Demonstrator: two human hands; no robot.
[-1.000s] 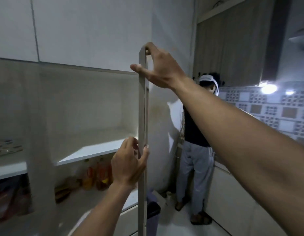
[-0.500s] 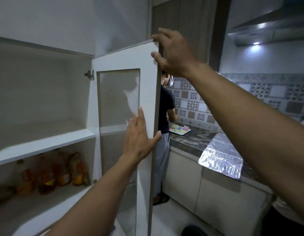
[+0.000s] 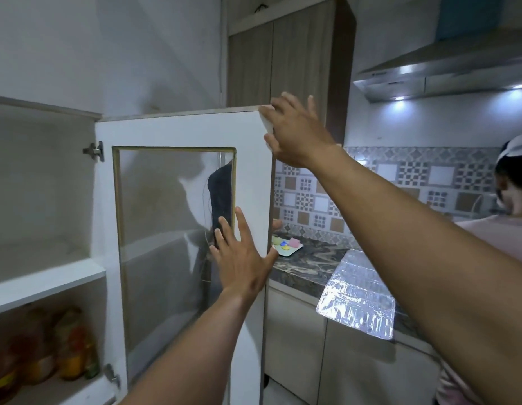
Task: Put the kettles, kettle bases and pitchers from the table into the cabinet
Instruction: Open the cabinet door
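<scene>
The white cabinet (image 3: 46, 276) stands open on the left, its upper shelf bare. Its glass-paned door (image 3: 178, 135) is swung wide to the right. My left hand (image 3: 242, 255) lies flat on the door's inner face near the free edge, fingers spread. My right hand (image 3: 297, 133) is at the door's top right corner, fingers loosely around the edge. No kettle, kettle base or pitcher is in view.
Oil bottles (image 3: 70, 352) stand on the cabinet's lower shelf. A dark marble counter (image 3: 309, 264) runs to the right with a small tray (image 3: 287, 248) and a foil sheet (image 3: 359, 299). One person (image 3: 499, 229) stands at the right edge; another shows through the glass (image 3: 221, 200).
The cabinet door has swung from edge-on to wide open. My left hand went from gripping its edge to lying flat on the inner face. My view has turned to the right.
</scene>
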